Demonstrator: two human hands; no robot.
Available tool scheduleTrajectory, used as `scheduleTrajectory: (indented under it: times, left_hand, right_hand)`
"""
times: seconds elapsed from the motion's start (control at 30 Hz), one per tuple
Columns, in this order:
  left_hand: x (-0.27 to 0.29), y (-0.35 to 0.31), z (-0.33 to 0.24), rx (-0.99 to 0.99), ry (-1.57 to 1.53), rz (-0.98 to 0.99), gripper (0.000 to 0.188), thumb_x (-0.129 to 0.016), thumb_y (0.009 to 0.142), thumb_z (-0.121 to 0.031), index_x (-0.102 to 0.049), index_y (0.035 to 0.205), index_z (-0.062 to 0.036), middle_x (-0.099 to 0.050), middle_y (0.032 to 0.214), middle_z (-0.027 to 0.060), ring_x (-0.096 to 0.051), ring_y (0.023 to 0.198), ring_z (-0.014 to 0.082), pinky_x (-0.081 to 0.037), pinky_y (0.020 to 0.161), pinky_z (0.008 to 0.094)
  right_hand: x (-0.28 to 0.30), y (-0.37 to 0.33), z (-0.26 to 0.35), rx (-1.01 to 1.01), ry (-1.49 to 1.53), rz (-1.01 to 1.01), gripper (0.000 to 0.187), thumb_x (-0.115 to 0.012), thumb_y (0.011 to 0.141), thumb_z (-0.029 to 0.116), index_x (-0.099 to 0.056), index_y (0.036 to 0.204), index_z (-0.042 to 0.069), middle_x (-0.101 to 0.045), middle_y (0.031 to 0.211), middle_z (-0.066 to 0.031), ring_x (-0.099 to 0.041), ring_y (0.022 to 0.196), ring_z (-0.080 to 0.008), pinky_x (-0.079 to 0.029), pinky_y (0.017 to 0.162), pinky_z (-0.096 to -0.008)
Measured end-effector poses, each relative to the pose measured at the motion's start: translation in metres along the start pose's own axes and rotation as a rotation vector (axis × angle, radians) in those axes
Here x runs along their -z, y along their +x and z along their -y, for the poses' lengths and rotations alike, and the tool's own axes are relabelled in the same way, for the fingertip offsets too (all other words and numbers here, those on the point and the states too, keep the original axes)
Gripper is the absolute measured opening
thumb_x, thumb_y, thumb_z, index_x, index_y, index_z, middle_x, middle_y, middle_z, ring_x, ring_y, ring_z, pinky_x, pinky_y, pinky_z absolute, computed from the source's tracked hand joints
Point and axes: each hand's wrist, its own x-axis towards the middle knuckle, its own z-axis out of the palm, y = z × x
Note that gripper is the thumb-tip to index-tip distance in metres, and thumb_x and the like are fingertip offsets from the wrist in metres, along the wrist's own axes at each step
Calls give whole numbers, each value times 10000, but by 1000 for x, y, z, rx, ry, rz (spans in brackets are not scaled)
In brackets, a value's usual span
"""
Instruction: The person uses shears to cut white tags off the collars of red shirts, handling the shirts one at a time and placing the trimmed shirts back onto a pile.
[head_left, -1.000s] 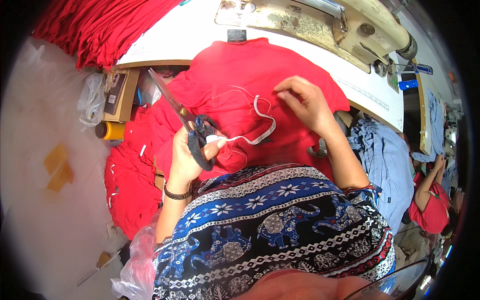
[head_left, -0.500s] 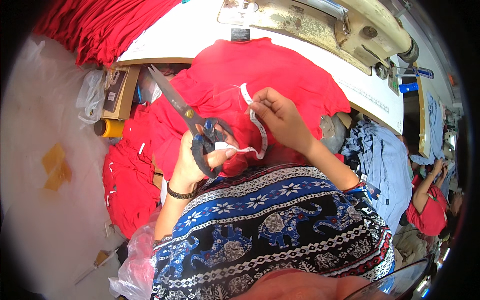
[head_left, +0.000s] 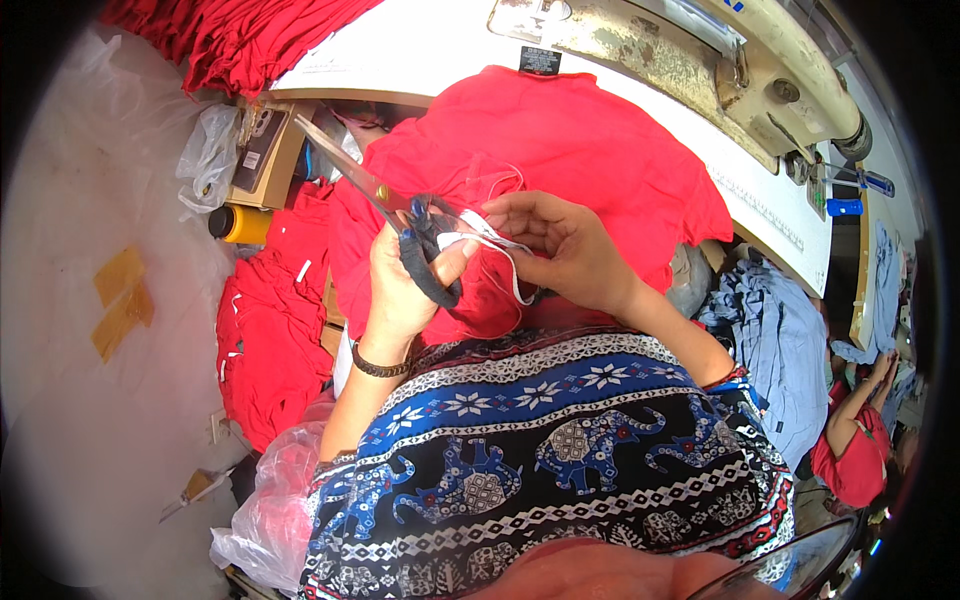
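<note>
My left hand (head_left: 400, 285) is closed around the handles of a large pair of scissors (head_left: 350, 172), whose blades point up and to the left. Between that thumb and the handles, it also pinches a narrow white tape (head_left: 465, 240). To the right, my right hand (head_left: 575, 248) has its fingers bent around the tape's other part, beside the scissor handles. A thin white thread loops above the tape. Under both hands lies a red garment (head_left: 580, 130), draped from the table towards my lap, with a black label (head_left: 540, 62) at its far edge.
A sewing machine (head_left: 690, 60) stands on the white table (head_left: 780, 215). Red garments (head_left: 275, 340) hang at left, near a yellow container (head_left: 248, 224) and a cardboard box (head_left: 280, 165). Blue clothes (head_left: 770, 340) lie at right, where a co-worker in red (head_left: 850, 455) sits.
My right hand has come down and left towards my left hand, bringing the tape, earlier stretched in a curve, together in folds by the scissor handles. The scissors remain in my left hand.
</note>
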Motion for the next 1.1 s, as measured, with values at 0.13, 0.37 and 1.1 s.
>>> scheduleTrajectory:
  times: [0.13,0.37,1.1]
  left_hand:
    - [-5,0,-1,-5,-44,2,249,-744,758,-10,-561,926,-37,-626,885,11,-582,812,88,-469,725,242]
    - [-17,-4,7,-9,-64,-122,234,-735,766,4,-561,916,-37,-623,862,12,-578,782,80,-467,697,230]
    - [-16,-8,19,-50,19,-172,307,-766,754,-15,-559,981,-25,-623,871,19,-585,785,92,-475,693,238]
  right_hand:
    - [1,1,-2,-27,-11,-126,251,-632,856,-23,-561,1096,-6,-638,1015,-64,-614,947,-108,-497,855,-241]
    - [-6,1,-6,-2,50,-209,171,-650,856,5,-576,1010,7,-645,956,-55,-627,931,-111,-507,831,-245]
    - [-5,-2,-10,70,-32,-237,293,-662,834,0,-512,1085,13,-629,989,-67,-617,945,-110,-517,813,-244]
